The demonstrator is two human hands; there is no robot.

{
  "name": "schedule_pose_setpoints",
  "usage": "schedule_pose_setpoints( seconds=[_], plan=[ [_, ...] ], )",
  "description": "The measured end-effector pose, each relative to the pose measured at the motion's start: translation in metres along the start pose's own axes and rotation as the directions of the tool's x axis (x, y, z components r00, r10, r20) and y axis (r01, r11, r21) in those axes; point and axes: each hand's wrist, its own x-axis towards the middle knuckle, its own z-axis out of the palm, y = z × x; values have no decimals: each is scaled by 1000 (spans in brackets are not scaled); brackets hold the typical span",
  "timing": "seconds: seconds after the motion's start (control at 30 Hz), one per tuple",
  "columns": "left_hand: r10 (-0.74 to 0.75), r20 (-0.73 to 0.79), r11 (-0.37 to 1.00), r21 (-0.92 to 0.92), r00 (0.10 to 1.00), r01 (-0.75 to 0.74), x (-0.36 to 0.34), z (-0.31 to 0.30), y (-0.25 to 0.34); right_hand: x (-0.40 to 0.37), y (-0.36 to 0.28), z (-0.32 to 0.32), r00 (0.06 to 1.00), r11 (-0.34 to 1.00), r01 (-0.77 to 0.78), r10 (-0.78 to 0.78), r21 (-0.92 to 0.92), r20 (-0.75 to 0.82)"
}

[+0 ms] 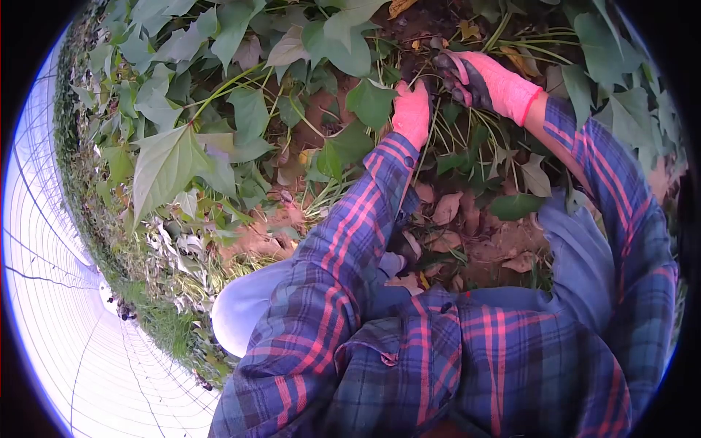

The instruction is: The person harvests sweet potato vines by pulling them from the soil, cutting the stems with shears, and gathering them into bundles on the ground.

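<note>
My left hand (412,115), in a pink glove, is closed among leafy vines at the upper middle. Thin vine stems (432,120) pass close by its fingers, and what lies inside the grip is hidden. Just to the right, my right hand (478,82) wears a pink glove with a dark, soiled palm side. Its fingers are curled in toward the left hand, and I cannot make out what is between them. Broad lobed green leaves (371,102) hang beside the left hand. More pale green stems (504,139) spread below the right hand.
Reddish soil (504,244) with dry brown leaves lies between my knees. Dense green foliage (168,95) fills the left side. My jeans-covered leg (580,248) is at the right. Far left, an arched, ribbed pale cover (44,292) curves over the rows.
</note>
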Motion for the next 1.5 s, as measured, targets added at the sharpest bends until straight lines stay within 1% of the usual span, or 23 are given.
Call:
schedule_pose_setpoints(
  seconds=[0.17,0.33,0.37,0.4,0.47,0.6,0.7,0.83,0.87,0.9,0.93,1.0,1.03,1.07,1.13,1.17,1.27,1.33,1.37,1.4,1.43,1.47,1.5],
  plan=[
    [-37,29,942,-332,999,45,3,4,0,-1,2,4,997,997,-11,5,-79,-80],
    [-137,-90,916,-390,986,92,-16,10,42,-23,-3,9,999,963,41,-46,-268,-13],
    [-131,-77,884,-460,988,82,-17,12,46,-41,-8,12,996,998,-15,10,-57,-88],
    [-131,-81,883,-463,988,79,-18,14,56,-46,-10,7,996,998,-15,10,-61,-85],
    [-290,110,644,-712,951,279,-24,17,79,-56,-5,-16,970,970,237,-239,-48,-44],
    [-359,38,777,-542,933,321,-14,22,105,-77,-22,-35,971,971,239,-238,23,-24],
    [-394,58,724,-595,917,348,-11,25,112,-76,-20,-39,957,956,291,-290,46,-26],
    [-429,58,717,-585,901,379,4,32,100,-73,-33,-28,951,932,239,-281,-274,-127],
    [-397,40,715,-612,917,336,10,37,91,-73,-39,-21,935,879,171,-287,-444,-209],
    [-476,-17,775,-481,879,410,-7,32,125,-74,-41,-18,789,519,364,-613,-773,-40],
    [-476,-16,773,-485,879,410,-3,32,111,-82,-53,1,790,516,363,-612,-776,-38],
    [-328,-176,871,-436,928,226,8,44,83,-95,-72,25,699,252,369,-710,-895,88],
    [-344,-180,885,-390,921,254,9,52,79,-81,-74,16,551,61,472,-799,-880,240],
    [-344,-177,885,-388,922,256,9,54,73,-68,-72,8,551,63,470,-801,-881,236],
    [-307,-208,918,-323,929,231,-2,51,84,-53,-69,-3,421,-226,323,-835,-919,354],
    [-385,-124,880,-349,915,323,-11,51,97,-51,-70,-7,700,-46,194,-694,-980,171],
    [-569,-59,797,-287,820,532,-10,41,115,-27,-39,-46,732,-133,72,-666,-989,142],
    [-568,131,711,-419,812,565,-11,30,131,-28,-33,-51,771,-122,64,-625,-990,127],
    [-236,145,970,88,961,225,-13,27,133,-29,-31,-52,785,-61,80,-612,-995,101],
    [73,334,814,525,940,-250,-15,26,134,-31,-29,-54,799,4,93,-597,-996,72],
    [110,291,765,585,950,-268,-17,26,138,-34,-26,-56,802,5,92,-594,-996,71],
    [108,291,765,586,951,-266,-13,30,126,-38,-24,-58,806,-33,202,-562,-979,185],
    [-42,232,996,89,972,22,-14,30,131,-42,-24,-58,796,-67,311,-527,-948,298]
  ],
)
